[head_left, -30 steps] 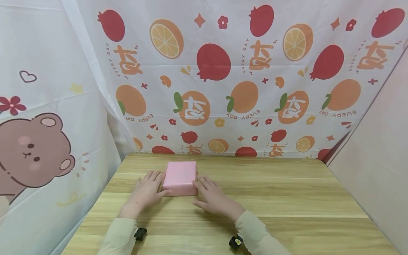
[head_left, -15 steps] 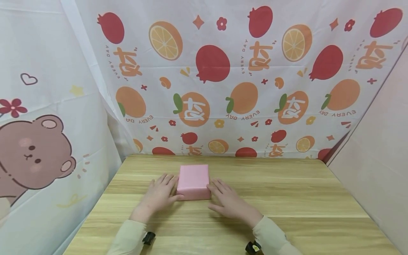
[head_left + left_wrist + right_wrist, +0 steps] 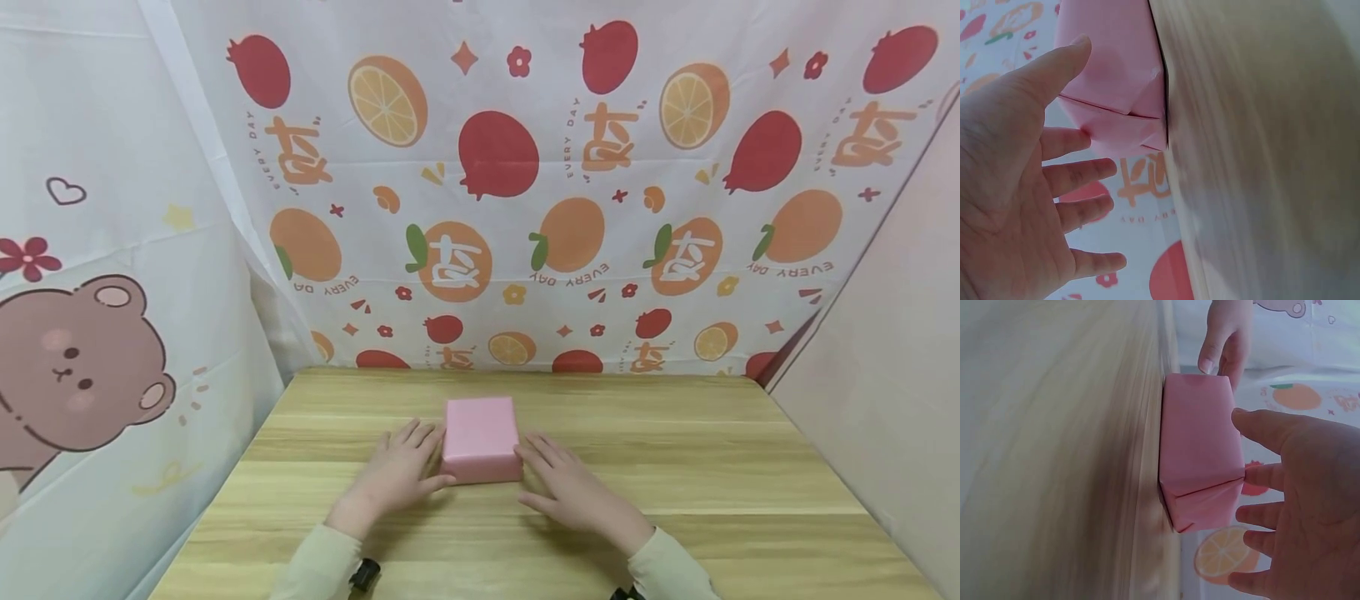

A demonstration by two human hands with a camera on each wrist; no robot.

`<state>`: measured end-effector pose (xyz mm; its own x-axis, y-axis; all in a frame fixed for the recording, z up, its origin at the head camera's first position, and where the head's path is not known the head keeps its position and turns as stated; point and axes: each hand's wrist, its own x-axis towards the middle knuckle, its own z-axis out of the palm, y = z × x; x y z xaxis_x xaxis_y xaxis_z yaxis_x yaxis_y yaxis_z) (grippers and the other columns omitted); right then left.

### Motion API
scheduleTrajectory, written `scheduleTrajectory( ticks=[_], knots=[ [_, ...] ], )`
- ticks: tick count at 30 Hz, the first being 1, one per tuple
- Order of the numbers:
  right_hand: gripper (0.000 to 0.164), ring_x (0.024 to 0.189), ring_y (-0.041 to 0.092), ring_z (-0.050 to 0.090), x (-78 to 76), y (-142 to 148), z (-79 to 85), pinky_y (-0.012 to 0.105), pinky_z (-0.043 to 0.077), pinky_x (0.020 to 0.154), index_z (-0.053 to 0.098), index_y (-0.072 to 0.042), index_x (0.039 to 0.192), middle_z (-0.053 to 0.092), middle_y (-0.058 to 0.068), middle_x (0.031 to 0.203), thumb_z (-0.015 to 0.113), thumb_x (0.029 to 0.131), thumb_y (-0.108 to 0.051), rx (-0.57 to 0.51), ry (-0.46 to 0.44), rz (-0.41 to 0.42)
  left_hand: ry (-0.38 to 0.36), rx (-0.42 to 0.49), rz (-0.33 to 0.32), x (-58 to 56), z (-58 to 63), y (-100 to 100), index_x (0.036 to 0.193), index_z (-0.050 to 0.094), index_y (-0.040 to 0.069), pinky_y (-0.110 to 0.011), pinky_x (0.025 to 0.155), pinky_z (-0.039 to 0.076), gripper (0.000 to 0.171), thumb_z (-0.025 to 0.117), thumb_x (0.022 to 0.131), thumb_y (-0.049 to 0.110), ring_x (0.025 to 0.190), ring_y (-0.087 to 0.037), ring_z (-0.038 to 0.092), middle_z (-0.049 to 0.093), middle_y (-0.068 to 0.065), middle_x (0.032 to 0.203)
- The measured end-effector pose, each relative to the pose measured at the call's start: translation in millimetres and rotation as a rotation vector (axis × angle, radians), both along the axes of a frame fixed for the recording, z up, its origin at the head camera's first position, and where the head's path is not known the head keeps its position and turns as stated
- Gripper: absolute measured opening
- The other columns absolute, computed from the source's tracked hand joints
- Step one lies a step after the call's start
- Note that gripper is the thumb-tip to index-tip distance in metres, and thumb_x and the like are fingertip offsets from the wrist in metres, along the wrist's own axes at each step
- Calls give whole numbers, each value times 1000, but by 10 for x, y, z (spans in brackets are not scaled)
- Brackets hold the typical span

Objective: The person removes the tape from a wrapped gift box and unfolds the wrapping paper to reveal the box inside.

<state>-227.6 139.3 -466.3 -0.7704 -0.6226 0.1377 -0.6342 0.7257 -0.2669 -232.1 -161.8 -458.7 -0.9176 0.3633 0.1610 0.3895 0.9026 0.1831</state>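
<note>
A box wrapped in pink paper (image 3: 482,437) sits on the wooden table between both hands, its folded paper ends visible in the wrist views. At its left side, my left hand (image 3: 397,473) has its fingers spread, with the index fingertip and thumb right at the box. On the other side, my right hand (image 3: 573,487) also has straight, spread fingers, the index fingertip right at the box's right edge. Neither hand curls round the pink box (image 3: 1113,69). In the right wrist view the left thumb shows at the far end of the box (image 3: 1200,437).
The wood-grain table (image 3: 675,467) stretches out on both sides of the box. A white curtain (image 3: 555,167) printed with oranges and red fruit hangs behind it. To the left hangs a cloth with a bear print (image 3: 82,358); a pale panel (image 3: 892,375) borders the right side.
The pink box has slid to the right and a little nearer to me, with both hands moving along at its sides. The fingers keep the same spread.
</note>
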Motion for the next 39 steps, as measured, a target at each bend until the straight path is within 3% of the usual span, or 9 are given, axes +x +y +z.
scheduleTrajectory(
  ticks=[9, 18, 26, 39],
  knots=[
    [65, 147, 40, 26, 89, 244, -8, 59, 29, 114, 40, -11, 149, 32, 18, 157, 61, 94, -40, -45, 34, -21, -19, -13, -48, 31, 29, 223, 148, 40, 9, -70, 109, 26, 86, 60, 85, 64, 143, -38, 35, 46, -13, 149],
    [62, 143, 43, 31, 161, 458, 14, 59, 31, 113, 45, -9, 145, 36, 20, 155, 63, 93, -39, -53, 74, -52, -37, -15, -96, -32, 3, 435, 150, 37, 9, -70, 110, 27, 88, 57, 86, 66, 143, -38, 34, 43, -13, 152],
    [58, 143, 43, 31, 207, 625, 52, 61, 32, 111, 48, -11, 143, 37, 20, 154, 62, 93, -38, -56, 92, -98, -64, -8, -130, -27, 87, 620, 150, 37, 9, -70, 109, 27, 86, 59, 87, 63, 144, -37, 33, 43, -11, 152],
    [48, 143, 44, 31, 200, 711, 152, 67, 32, 108, 56, -13, 136, 40, 19, 152, 63, 94, -36, -130, 13, -164, -113, 29, -126, -114, 119, 773, 149, 39, 10, -70, 109, 27, 82, 58, 88, 61, 142, -37, 36, 46, -11, 150]
  ],
)
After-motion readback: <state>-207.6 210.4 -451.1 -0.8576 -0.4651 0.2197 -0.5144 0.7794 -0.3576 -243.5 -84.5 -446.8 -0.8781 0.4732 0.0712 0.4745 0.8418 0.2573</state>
